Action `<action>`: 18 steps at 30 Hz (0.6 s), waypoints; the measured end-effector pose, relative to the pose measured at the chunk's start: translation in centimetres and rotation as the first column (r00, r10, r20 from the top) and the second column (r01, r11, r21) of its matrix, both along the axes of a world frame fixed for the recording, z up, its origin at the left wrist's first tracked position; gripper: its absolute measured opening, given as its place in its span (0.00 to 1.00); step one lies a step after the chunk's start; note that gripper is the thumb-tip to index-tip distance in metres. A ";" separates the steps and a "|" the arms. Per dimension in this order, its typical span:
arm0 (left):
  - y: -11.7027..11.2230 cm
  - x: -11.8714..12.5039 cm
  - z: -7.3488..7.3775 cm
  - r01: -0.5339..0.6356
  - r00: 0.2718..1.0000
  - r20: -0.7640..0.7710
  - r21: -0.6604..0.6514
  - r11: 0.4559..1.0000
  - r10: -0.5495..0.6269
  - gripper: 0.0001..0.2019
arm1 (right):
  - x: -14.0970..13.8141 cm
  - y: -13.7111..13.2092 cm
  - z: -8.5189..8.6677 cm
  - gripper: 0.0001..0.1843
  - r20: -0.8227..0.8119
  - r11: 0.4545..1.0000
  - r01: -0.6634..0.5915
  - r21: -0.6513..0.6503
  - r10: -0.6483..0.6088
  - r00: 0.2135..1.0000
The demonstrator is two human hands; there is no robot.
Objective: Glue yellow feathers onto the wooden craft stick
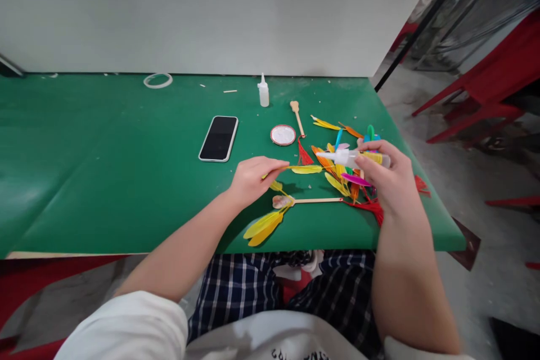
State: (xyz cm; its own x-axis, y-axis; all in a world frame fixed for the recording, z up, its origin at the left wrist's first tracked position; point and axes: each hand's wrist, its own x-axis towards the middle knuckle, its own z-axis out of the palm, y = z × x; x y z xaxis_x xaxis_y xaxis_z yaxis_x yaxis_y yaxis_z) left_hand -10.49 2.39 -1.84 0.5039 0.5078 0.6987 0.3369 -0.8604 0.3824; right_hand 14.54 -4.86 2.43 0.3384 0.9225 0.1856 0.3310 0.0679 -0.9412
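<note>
My left hand (253, 179) pinches the quill of a yellow feather (304, 169), held out to the right above the green table (105, 163). My right hand (386, 177) is wrapped round a small glue bottle (352, 158) lying sideways, its white nozzle pointing left toward the feather. Below the hands lies a wooden stick (318, 200) with a shell-like piece (282, 201) at its left end and two yellow feathers (262, 226) attached. A heap of coloured feathers (340, 171) lies under my right hand.
A black phone (219, 138) lies face up left of centre. A round white lid (283, 135), a second glue bottle (263, 91), a wooden spoon-shaped stick (297, 115) and a red tassel (303, 154) are behind the hands. A white ring (158, 80) sits at the back. Red chairs (489, 90) stand to the right.
</note>
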 end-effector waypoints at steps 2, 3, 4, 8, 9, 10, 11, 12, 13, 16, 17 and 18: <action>-0.2 0.2 -0.2 0.018 1.000 -0.001 0.024 1.000 -0.018 0.08 | -0.1 0.4 -0.3 0.12 -0.161 0.998 -0.014 0.057 0.023 0.987; -0.3 0.2 -0.3 0.035 0.999 -0.010 0.028 0.999 -0.035 0.09 | -0.2 0.7 -0.5 0.13 -0.240 0.997 -0.031 0.074 0.048 0.969; -0.4 0.3 -0.4 0.054 0.998 -0.024 0.025 0.998 -0.053 0.10 | -0.4 0.9 -0.5 0.14 -0.308 0.995 -0.041 0.087 0.066 0.949; -0.5 0.2 -0.3 0.054 0.997 -0.051 -0.008 0.999 -0.054 0.09 | -1.2 1.8 -0.4 0.13 -0.450 0.993 0.011 0.119 0.045 0.892; -0.5 0.2 -0.2 0.048 0.998 -0.048 -0.015 0.999 -0.049 0.09 | -1.5 1.9 -0.4 0.14 -0.469 0.992 0.018 0.127 0.044 0.882; -0.5 0.1 -0.1 0.049 0.998 -0.047 -0.023 0.999 -0.050 0.08 | -1.7 2.0 -0.3 0.14 -0.483 0.990 0.008 0.138 0.060 0.873; -0.5 0.1 0.0 0.055 0.997 -0.050 -0.028 0.998 -0.056 0.08 | -2.0 2.1 -0.2 0.14 -0.494 0.989 -0.013 0.151 0.086 0.865; -0.5 0.1 0.1 0.065 0.996 -0.057 -0.032 0.997 -0.067 0.08 | -2.3 2.1 -0.1 0.13 -0.498 0.987 -0.034 0.160 0.110 0.860; -0.5 0.1 0.1 0.075 0.995 -0.065 -0.035 0.997 -0.078 0.08 | -2.5 2.1 0.0 0.12 -0.493 0.986 -0.047 0.161 0.122 0.861; -0.5 0.0 0.1 0.090 0.992 -0.088 -0.035 0.995 -0.093 0.09 | -3.3 2.2 0.1 0.12 -0.461 0.992 -0.002 0.124 0.060 0.885; -0.5 0.0 0.1 0.092 0.991 -0.090 -0.030 0.995 -0.094 0.09 | -3.4 2.3 0.2 0.13 -0.452 0.993 0.017 0.113 0.036 0.891; -0.5 0.0 0.1 0.094 0.991 -0.089 -0.022 0.995 -0.095 0.08 | -3.5 2.3 0.3 0.14 -0.443 0.993 0.026 0.111 0.027 0.896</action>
